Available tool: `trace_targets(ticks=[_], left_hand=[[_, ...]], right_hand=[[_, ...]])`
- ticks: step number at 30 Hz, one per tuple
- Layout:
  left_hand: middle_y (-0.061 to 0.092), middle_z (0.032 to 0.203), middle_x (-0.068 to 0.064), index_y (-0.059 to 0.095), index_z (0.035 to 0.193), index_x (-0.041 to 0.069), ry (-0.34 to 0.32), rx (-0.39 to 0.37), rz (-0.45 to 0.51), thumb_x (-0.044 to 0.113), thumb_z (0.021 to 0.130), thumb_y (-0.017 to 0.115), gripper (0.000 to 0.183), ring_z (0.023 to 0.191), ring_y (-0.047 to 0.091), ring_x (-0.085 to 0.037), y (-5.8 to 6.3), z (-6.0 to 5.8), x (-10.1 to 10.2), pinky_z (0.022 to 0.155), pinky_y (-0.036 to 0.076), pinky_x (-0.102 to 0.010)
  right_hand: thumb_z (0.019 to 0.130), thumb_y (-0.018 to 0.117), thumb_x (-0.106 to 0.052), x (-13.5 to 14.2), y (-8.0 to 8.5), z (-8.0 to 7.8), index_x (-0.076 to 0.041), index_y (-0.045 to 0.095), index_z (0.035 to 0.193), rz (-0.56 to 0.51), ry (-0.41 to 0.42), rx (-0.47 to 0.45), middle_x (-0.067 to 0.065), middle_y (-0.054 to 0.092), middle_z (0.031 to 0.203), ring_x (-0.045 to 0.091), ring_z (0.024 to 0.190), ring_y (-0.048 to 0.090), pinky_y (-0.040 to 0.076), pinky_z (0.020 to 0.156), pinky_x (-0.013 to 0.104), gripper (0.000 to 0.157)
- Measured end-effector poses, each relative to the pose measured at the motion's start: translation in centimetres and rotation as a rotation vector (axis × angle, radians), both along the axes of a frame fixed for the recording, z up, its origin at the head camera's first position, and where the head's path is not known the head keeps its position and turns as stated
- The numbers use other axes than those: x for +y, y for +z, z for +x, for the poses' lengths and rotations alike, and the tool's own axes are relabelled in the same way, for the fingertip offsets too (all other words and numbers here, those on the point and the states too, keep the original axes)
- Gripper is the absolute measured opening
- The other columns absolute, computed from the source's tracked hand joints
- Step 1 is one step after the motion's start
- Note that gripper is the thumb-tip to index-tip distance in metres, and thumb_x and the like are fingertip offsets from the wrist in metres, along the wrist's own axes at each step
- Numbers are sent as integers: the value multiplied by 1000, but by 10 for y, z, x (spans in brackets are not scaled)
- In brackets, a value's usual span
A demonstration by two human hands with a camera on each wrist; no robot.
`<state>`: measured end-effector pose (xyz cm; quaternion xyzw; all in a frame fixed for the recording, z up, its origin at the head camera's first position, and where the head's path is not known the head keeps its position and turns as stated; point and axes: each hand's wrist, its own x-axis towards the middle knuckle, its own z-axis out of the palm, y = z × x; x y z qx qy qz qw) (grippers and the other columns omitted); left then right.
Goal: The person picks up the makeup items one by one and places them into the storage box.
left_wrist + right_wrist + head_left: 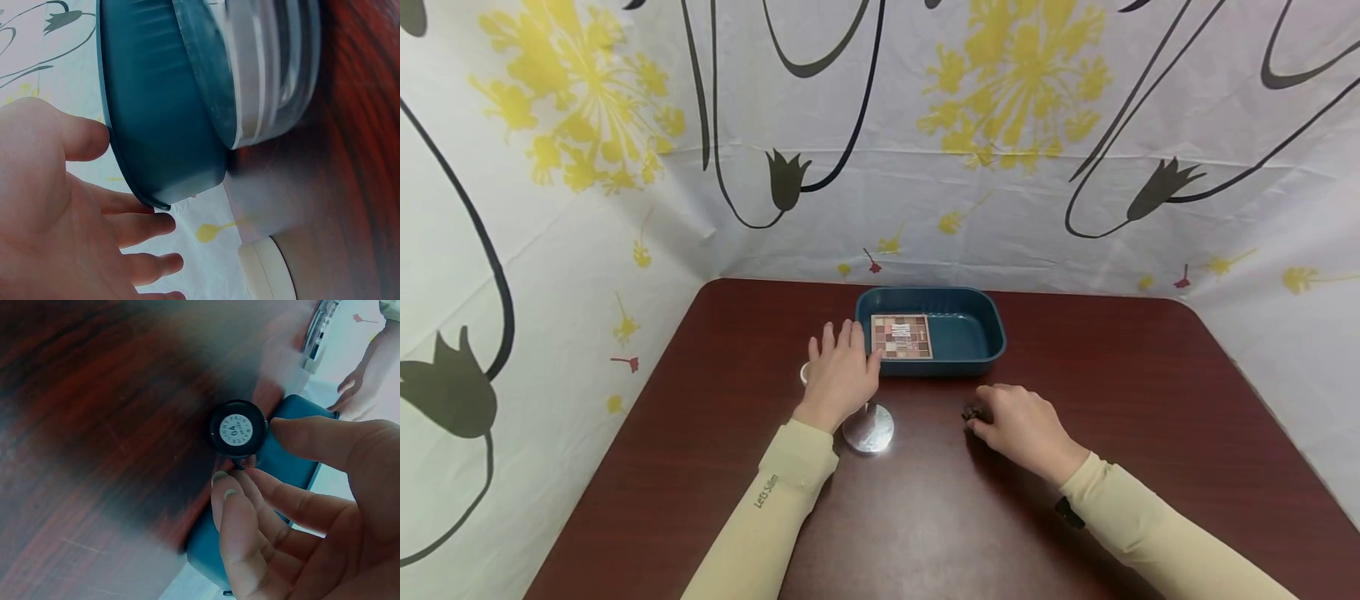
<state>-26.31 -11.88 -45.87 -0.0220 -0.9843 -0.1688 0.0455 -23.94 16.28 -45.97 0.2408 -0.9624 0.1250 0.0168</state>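
Note:
My left hand (838,375) hovers at the left end of a teal tray (966,367), fingers extended and holding nothing. In the left wrist view its thumb and fingers overlap the tray's rim (125,178). Under the wrist lies a round clear container (275,75), its silvery top (868,429) showing in the head view. A white round item (269,269) is partly hidden behind the hand. My right hand (1022,425) pinches a small round black cosmetic pot (236,429) with a white label between thumb and fingers, low over the table in front of the tray.
A makeup palette (901,337) with many coloured squares lies in the left half of the tray. The dark red-brown table (917,517) meets a white patterned sheet (880,208) at the back and sides.

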Motion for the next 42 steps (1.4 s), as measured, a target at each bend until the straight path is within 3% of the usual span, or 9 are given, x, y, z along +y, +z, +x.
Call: trace_targets(ticks=[3,6,14,27,32,42], left_hand=[[29,161,-19,31,157,3,3,2,0,47,104,44,70,150,15,-43,0,0,0,117,13,-63],[29,161,-18,31,157,3,10,1,-2,47,104,44,70,150,15,-42,0,0,0,117,13,-62],[30,161,-20,32,156,2,1,10,10,46,104,45,70,150,15,-43,-1,0,-1,117,13,-63],[30,161,-20,31,157,2,0,17,7,45,104,45,69,150,15,-43,-1,-1,-1,117,12,-63],[31,161,-20,32,156,2,1,19,4,45,104,46,69,150,16,-43,-2,-1,-1,117,13,-63],[31,160,-20,33,156,2,3,23,-8,46,103,48,70,149,18,-44,-3,-2,-1,116,15,-64]], right_hand=[[84,82,-23,0,-2,-1,-11,66,88,5,10,1,-4,47,62,11,51,44,35,44,30,20],[83,82,-23,0,-4,-1,-15,57,75,4,20,7,-4,43,58,11,50,41,32,44,29,28],[83,81,-24,-1,-7,0,-18,52,70,6,24,10,-5,43,58,11,52,40,32,45,29,33],[83,81,-23,2,-4,-1,-18,57,75,-11,27,36,-6,44,62,11,53,42,34,45,30,26],[84,81,-24,2,2,-3,-18,68,88,-44,34,57,-8,50,68,9,56,45,38,48,30,15],[87,80,-25,1,15,-6,-17,74,102,-99,63,112,-6,59,80,8,61,50,42,49,28,18]])
